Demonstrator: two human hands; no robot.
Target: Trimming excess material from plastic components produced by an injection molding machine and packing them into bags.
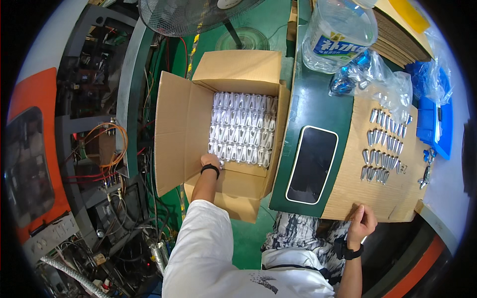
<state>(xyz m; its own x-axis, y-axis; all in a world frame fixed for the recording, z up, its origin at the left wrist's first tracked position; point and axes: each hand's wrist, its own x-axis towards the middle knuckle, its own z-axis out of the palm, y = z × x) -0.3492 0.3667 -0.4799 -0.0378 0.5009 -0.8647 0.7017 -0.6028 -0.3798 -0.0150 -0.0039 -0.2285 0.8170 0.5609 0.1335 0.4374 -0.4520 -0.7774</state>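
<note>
The step in hand looks like packing: small silver parts go row by row into the open cardboard box (184,124) that stands on the green floor to the left of the bench, its flaps folded out. Inside it, rows of bagged silver pieces (242,129) fill the far part, while the near strip of the bottom is bare cardboard. The left hand (210,161) reaches down to the near left corner of those rows, fingers curled together as if setting a piece down; whether it pinches one I cannot tell. Filling the bare strip would, I judge, call for fetching more pieces from the bench on the right. There a flat cardboard sheet (357,193) covers the dark green bench top (318,99), and on it lie loose silver pieces (383,146) in short rows, well apart from the box. The right hand (361,223) rests at the sheet's near edge, fingers bunched together, seemingly on nothing. A dark phone (312,164) lies left of the sheet, a large water bottle (338,32) and clear bags of parts (382,79) farther off, a fan (198,15) beyond the box, and machinery with tangled wires (107,149) at far left.
</note>
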